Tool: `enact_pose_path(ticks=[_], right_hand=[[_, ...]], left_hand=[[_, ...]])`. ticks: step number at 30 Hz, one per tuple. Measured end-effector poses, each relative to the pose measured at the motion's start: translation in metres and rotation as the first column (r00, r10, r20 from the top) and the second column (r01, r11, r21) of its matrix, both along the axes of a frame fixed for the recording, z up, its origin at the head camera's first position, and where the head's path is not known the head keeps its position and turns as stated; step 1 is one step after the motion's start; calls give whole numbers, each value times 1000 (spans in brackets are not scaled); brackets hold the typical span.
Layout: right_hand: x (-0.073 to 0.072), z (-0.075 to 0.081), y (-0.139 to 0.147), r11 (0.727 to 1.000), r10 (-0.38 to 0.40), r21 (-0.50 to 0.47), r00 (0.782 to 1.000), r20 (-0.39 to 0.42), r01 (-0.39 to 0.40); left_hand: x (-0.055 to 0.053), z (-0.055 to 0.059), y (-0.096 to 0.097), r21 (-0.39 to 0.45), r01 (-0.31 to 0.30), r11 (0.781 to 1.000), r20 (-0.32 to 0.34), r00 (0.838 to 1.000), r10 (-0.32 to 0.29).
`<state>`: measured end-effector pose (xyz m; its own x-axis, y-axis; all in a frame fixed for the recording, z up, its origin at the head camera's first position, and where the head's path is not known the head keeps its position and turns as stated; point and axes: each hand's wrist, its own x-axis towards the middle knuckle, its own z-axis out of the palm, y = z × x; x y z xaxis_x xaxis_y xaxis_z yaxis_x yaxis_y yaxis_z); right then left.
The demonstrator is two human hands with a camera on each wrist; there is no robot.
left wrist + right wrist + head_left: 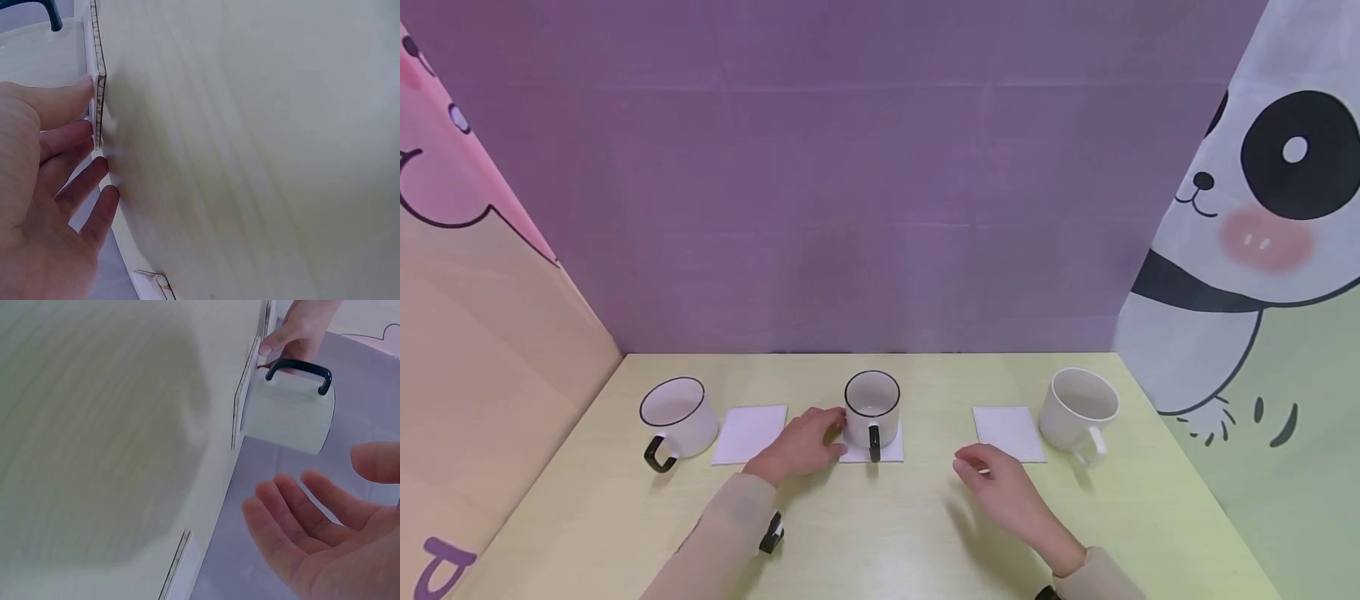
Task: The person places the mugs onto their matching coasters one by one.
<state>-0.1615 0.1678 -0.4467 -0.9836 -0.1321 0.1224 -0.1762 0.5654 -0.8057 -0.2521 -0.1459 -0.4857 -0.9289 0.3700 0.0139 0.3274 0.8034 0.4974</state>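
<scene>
A white mug with a black rim and black handle (872, 417) stands on the middle white square coaster (891, 452), its handle toward me. My left hand (805, 443) is at that coaster's left side, thumb and fingers spread. In the left wrist view its thumb and forefinger touch the coaster's edge (99, 112), which shows layered like corrugated card. The other fingers lie close to the tabletop. My right hand (1003, 487) hovers over the table, in front of the right coaster (1009, 433), with loosely bent fingers (275, 512) and nothing in them.
Farther left stands another black-rimmed mug (681, 421) beside the left coaster (749, 435). An all-white mug (1077, 412) is just right of the right coaster. A purple cloth (865, 183) hangs behind the table (880, 533), with printed cloths on both sides.
</scene>
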Motion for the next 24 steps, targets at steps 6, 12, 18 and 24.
enact_pose_path(ticks=[6, 12, 18, 24], right_hand=[[1, 5, 13, 1000, -15, 18, 1000, -1, 15], [0, 7, 22, 999, -39, 38, 999, -8, 39], [0, 10, 32, 997, -66, 34, 998, -13, 67], [1, 13, 44, 995, -97, 20, 995, -26, 98]], left_hand=[[1, 1, 0, 6, -7, 1000, 12, 1000, 7], [1, 2, 2, 15, 0, 1000, 6, 1000, -1], [1, 3, 2, 6, -19, 1000, 16, 1000, 19], [1, 2, 2, -4, -22, 1000, 19, 1000, 22]])
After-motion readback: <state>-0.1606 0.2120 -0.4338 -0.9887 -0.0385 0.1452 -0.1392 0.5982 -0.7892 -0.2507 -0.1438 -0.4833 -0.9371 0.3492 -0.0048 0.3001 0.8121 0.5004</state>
